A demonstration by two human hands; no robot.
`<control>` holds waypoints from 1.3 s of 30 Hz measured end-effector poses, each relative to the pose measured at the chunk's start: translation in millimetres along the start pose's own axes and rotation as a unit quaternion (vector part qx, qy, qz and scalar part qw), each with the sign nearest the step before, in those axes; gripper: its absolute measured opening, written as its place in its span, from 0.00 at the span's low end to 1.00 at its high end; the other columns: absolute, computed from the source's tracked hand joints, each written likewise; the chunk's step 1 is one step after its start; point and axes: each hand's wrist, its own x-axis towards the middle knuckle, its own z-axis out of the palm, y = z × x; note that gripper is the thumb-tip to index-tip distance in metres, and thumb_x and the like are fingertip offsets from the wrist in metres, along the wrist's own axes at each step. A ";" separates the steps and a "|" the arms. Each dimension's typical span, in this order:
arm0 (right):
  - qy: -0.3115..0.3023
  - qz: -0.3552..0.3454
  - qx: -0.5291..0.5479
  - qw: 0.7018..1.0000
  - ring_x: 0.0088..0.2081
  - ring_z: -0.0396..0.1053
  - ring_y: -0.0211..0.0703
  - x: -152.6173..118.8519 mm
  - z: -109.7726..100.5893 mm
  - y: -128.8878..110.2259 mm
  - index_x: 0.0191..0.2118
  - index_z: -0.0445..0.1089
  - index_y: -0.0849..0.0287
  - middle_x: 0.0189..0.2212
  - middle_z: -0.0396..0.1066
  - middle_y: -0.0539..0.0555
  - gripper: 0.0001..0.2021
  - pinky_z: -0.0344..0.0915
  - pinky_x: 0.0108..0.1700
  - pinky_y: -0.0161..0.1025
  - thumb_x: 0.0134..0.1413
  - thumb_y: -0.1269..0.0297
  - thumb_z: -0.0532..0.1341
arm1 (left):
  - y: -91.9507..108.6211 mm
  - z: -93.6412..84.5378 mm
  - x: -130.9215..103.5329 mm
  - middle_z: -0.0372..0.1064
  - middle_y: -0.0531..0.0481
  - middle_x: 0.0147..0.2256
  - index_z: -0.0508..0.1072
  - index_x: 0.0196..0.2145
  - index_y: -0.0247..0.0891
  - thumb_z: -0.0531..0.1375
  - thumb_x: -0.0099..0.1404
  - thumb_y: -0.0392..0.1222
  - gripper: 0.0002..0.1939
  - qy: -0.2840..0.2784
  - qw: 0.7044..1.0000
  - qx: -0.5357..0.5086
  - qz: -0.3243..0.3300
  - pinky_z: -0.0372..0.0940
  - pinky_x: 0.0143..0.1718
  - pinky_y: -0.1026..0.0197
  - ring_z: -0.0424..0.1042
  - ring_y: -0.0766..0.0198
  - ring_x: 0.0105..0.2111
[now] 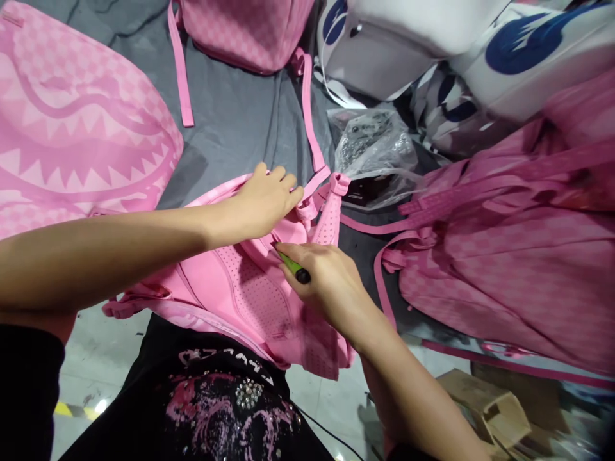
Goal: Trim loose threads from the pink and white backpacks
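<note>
We see a pink backpack [196,275] which lies just before the person's body, at the near edge of the grey cloth [225,102], and its perforated back panel [254,298] is turned upward. The left hand [269,202] is laid over the upper side of this backpack, near the pink webbing strap [309,115]. Its fingers are bent and near to each other, touching the pink fabric; the thumb is hidden from us, so we cannot tell if they pinch it. The right hand [331,275] has its fingers closed around a slim green tool [291,264] with a black end, and the other end of the tool is directed to the fabric, below the left hand. We cannot tell if that tip is touching. Just above the right hand stands a dotted shoulder strap [328,223].

On the left side we find a pink shark-mouth panel [91,141], and at the top a pink checkered backpack [245,29]. Beyond the strap there is a clear plastic bag [377,144] with dark items inside. At the right we notice a heap of pink checkered bags [519,256], and above it white bags with blue emblems [523,45]. An opened cardboard box [497,410] is lower, near the floor.
</note>
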 end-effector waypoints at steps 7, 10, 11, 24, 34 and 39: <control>0.096 0.004 0.126 0.987 0.41 0.80 0.49 -1.7 24.6 7.9 0.50 0.78 0.53 0.43 0.81 0.54 0.12 0.74 0.42 0.43 0.64 0.64 0.61 | -8.4 -11.4 2.7 0.60 0.38 0.62 0.56 0.68 0.44 0.65 0.63 0.44 0.39 -0.069 0.997 -0.022 0.005 0.57 0.55 0.46 0.59 0.43 0.60; 0.139 -0.002 0.157 0.978 0.41 0.80 0.49 -9.0 33.9 7.5 0.52 0.76 0.54 0.45 0.81 0.55 0.14 0.74 0.45 0.45 0.64 0.65 0.61 | -15.8 -17.6 1.6 0.46 0.40 0.70 0.43 0.72 0.53 0.70 0.55 0.48 0.56 -0.128 0.991 -0.035 -0.017 0.58 0.57 0.41 0.51 0.35 0.64; 0.147 -0.005 0.165 0.975 0.41 0.79 0.49 -10.3 35.9 6.6 0.52 0.76 0.54 0.44 0.81 0.55 0.14 0.73 0.45 0.46 0.64 0.65 0.61 | -17.2 -19.2 0.3 0.42 0.40 0.71 0.39 0.73 0.54 0.72 0.53 0.48 0.60 -0.137 0.989 -0.037 -0.035 0.59 0.56 0.40 0.50 0.32 0.64; 0.234 -0.073 0.238 0.940 0.42 0.79 0.50 19.0 55.3 0.5 0.52 0.77 0.59 0.45 0.81 0.58 0.15 0.73 0.48 0.49 0.62 0.68 0.61 | -20.1 -20.6 -23.0 0.38 0.36 0.72 0.33 0.74 0.48 0.63 0.62 0.41 0.54 -0.104 0.993 -0.003 -0.055 0.63 0.55 0.49 0.58 0.39 0.61; 0.243 -0.057 0.233 0.940 0.43 0.78 0.49 11.2 55.4 -2.7 0.53 0.76 0.56 0.46 0.80 0.56 0.15 0.73 0.49 0.47 0.62 0.67 0.61 | -26.3 -48.8 -14.2 0.43 0.36 0.72 0.35 0.73 0.55 0.64 0.57 0.32 0.57 -0.211 0.974 0.010 -0.087 0.66 0.49 0.54 0.72 0.47 0.53; 0.244 -0.060 0.249 0.935 0.43 0.78 0.49 13.8 55.2 -2.5 0.52 0.76 0.56 0.46 0.81 0.55 0.15 0.73 0.48 0.47 0.62 0.68 0.61 | -29.8 -50.1 -13.1 0.45 0.38 0.72 0.35 0.73 0.56 0.62 0.58 0.32 0.56 -0.224 0.972 0.004 -0.076 0.68 0.46 0.57 0.73 0.48 0.53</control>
